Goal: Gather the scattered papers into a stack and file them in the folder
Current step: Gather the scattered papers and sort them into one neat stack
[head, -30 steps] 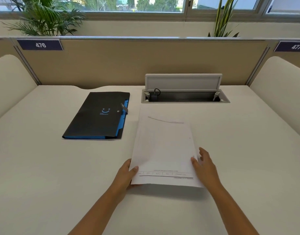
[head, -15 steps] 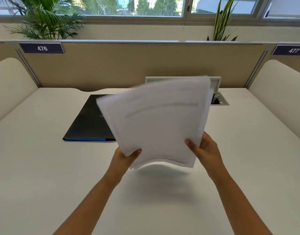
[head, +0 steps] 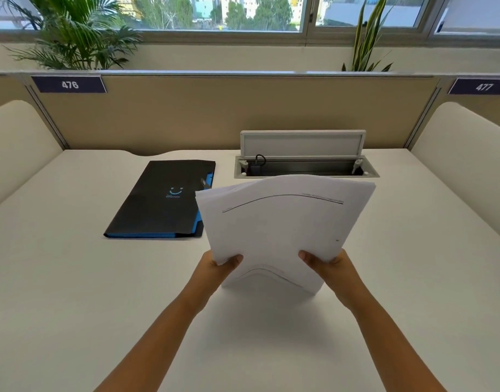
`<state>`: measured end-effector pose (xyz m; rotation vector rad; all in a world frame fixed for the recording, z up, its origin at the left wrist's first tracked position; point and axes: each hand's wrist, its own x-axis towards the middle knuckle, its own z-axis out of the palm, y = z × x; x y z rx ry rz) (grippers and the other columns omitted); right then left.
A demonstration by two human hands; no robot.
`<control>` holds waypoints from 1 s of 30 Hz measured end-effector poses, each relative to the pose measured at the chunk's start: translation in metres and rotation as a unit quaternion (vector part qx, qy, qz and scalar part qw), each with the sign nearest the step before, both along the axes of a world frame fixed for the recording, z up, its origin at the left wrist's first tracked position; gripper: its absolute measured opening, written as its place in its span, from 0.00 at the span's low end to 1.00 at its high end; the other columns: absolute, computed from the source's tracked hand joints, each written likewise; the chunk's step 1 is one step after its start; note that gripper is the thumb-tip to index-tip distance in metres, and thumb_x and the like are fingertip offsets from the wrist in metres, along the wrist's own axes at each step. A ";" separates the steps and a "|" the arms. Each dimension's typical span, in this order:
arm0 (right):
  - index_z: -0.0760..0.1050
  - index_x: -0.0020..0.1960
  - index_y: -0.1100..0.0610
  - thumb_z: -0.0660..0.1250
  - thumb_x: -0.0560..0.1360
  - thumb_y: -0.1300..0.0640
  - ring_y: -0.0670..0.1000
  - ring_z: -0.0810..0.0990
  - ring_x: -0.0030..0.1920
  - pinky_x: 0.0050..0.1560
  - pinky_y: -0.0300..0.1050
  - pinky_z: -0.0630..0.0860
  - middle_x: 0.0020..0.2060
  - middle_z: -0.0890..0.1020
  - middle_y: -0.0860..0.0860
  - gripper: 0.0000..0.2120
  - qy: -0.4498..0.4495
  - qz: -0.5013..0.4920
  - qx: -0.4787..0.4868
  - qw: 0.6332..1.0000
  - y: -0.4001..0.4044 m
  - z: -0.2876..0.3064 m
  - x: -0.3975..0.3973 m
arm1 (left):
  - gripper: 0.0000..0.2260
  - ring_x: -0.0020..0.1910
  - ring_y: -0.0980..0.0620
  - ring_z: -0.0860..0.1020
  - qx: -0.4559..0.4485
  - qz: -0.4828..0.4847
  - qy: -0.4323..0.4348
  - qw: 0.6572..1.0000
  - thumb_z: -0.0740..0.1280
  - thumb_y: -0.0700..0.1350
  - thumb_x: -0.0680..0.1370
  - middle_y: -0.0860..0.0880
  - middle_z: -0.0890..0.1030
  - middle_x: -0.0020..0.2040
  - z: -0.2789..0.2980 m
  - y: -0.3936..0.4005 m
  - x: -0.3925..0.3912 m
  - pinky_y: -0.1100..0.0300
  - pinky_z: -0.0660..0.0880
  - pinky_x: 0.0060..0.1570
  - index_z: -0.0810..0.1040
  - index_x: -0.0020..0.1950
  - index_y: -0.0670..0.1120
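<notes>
White paper stack [head: 282, 233] stands on edge on the desk [head: 73, 292], left hand [head: 219, 268] and right hand [head: 332, 268] pinching its sides. It's bowing, so sheets could splay; black folder [head: 161, 199] sits closed.

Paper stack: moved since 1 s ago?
Yes. The paper stack, which lay flat on the desk, is now raised on its lower edge, gripped by the left hand and right hand; its top nears the cable tray.
</notes>
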<state>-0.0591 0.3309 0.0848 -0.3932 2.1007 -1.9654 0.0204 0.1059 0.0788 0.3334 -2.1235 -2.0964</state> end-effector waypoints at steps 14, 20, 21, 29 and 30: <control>0.76 0.53 0.54 0.65 0.74 0.67 0.53 0.80 0.53 0.51 0.47 0.79 0.52 0.82 0.52 0.12 -0.256 -0.154 -0.296 0.907 -0.033 -0.033 0.021 | 0.22 0.50 0.46 0.82 0.237 0.008 -0.112 0.965 0.66 0.53 0.70 0.49 0.84 0.53 -0.036 0.023 0.014 0.53 0.80 0.41 0.69 0.63 0.54; 0.78 0.53 0.54 0.68 0.70 0.67 0.51 0.83 0.47 0.43 0.43 0.82 0.47 0.85 0.50 0.14 -0.274 -0.163 -0.307 0.897 -0.034 -0.040 0.028 | 0.14 0.49 0.49 0.80 0.198 0.055 -0.104 0.973 0.62 0.38 0.77 0.50 0.81 0.51 -0.049 0.024 0.019 0.58 0.80 0.38 0.71 0.60 0.51; 0.78 0.54 0.54 0.68 0.70 0.67 0.50 0.84 0.46 0.40 0.42 0.82 0.46 0.86 0.49 0.15 -0.268 -0.170 -0.320 0.893 -0.029 -0.039 0.024 | 0.13 0.48 0.49 0.80 0.180 0.056 -0.105 0.977 0.61 0.38 0.77 0.50 0.82 0.50 -0.047 0.016 0.019 0.59 0.80 0.38 0.71 0.60 0.50; 0.78 0.56 0.55 0.69 0.67 0.55 0.48 0.84 0.47 0.40 0.40 0.81 0.48 0.85 0.50 0.18 -0.138 -0.057 -0.179 0.973 0.041 -0.013 -0.027 | 0.11 0.48 0.52 0.82 0.043 0.059 -0.058 0.996 0.61 0.40 0.77 0.54 0.85 0.47 -0.027 -0.047 0.022 0.60 0.81 0.41 0.76 0.56 0.51; 0.77 0.57 0.56 0.69 0.67 0.55 0.49 0.84 0.46 0.39 0.40 0.81 0.48 0.85 0.50 0.19 -0.133 -0.028 -0.152 0.979 0.046 -0.008 -0.031 | 0.11 0.47 0.53 0.82 0.031 0.064 -0.049 0.996 0.61 0.40 0.77 0.55 0.85 0.46 -0.023 -0.050 0.020 0.60 0.80 0.41 0.77 0.54 0.53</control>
